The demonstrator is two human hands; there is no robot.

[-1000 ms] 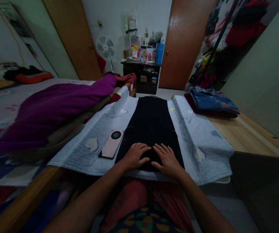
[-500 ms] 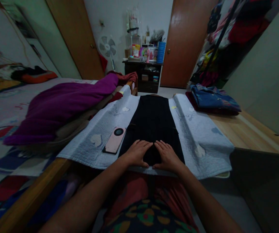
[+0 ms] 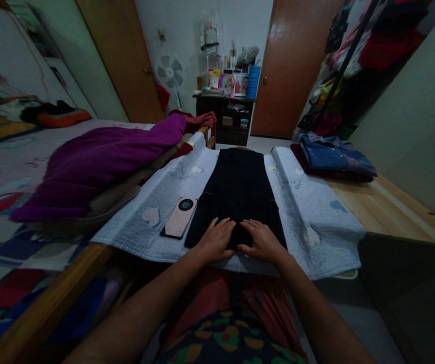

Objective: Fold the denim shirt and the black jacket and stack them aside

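A black folded garment (image 3: 240,187) lies lengthwise over a pale blue quilted cloth (image 3: 327,227) in front of me. On the garment's near end rests my left hand (image 3: 219,240), fingers stretched out and palm down. My right hand (image 3: 260,240) lies flat beside it in the same way, with the two sets of fingertips nearly meeting. Neither hand grips anything. To the left of the garment, a pink phone (image 3: 179,218) with a round black camera ring lies on the cloth. The garment's exact kind cannot be made out.
A purple blanket (image 3: 103,162) is heaped on the bed at left, beside a wooden bed rail (image 3: 50,308). Folded clothes, a denim piece (image 3: 334,151) on top, sit on a wooden surface (image 3: 387,202) at right. A fan (image 3: 170,71) and a dark cabinet (image 3: 223,119) stand behind.
Both hands have shifted slightly on the garment's near end, and its near edge sits a little farther from me. The view has moved slightly. The phone stays in place.
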